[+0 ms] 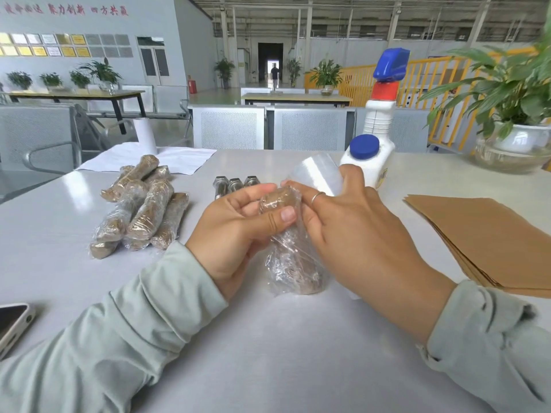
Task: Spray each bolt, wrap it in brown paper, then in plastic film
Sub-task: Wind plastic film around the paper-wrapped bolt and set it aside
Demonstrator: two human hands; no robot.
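A phone (12,324) is seen at the 8 o'clock edge of the grey table (268,353). Near the centre, a wrapped bolt (290,251) is held just above the table, its long axis running from 6 o'clock up toward 12 o'clock, the near end broad and bunched in plastic film, the far end tilted away. Its far end is pinched by the left hand (238,228), thumb curled across the film and fingers curled behind. The right hand (351,228) is laid against the bolt's right side, fingers bent over the far end; a roll of film (320,174) appears tucked behind them, though the grip on it cannot be told. At 3 o'clock a stack of brown paper sheets (489,239) is spread. At 10 o'clock a pile of finished wrapped bolts (140,210) is lying. Three bare bolts (235,186) are lined up just beyond the left hand. At 1 o'clock a white spray bottle (378,126) is standing upright, its contents not visible. A potted plant (507,114) is set at 2 o'clock.
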